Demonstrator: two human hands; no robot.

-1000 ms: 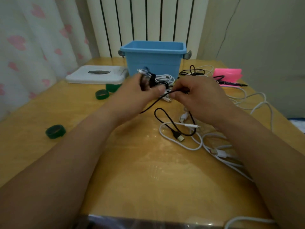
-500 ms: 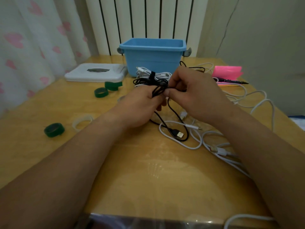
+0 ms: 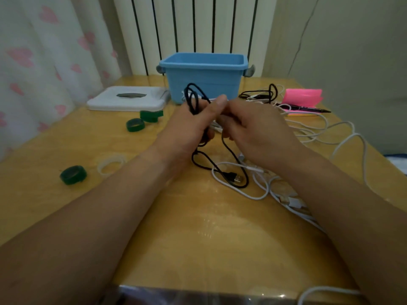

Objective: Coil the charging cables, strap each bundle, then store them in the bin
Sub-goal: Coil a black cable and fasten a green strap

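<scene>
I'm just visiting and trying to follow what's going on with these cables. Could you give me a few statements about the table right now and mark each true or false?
1. The left hand holds loops of a thin black charging cable. True.
2. That cable's USB plug is lifted off the wooden table. False: the plug lies on the table among loose white cables.
3. The blue plastic bin stands behind the hands, in front of the radiator. True.
4. The green strap rolls lie on the person's right. False: they lie on the left side.
5. The right hand rests flat on the table. False: it is raised and pinches the black cable.
</scene>
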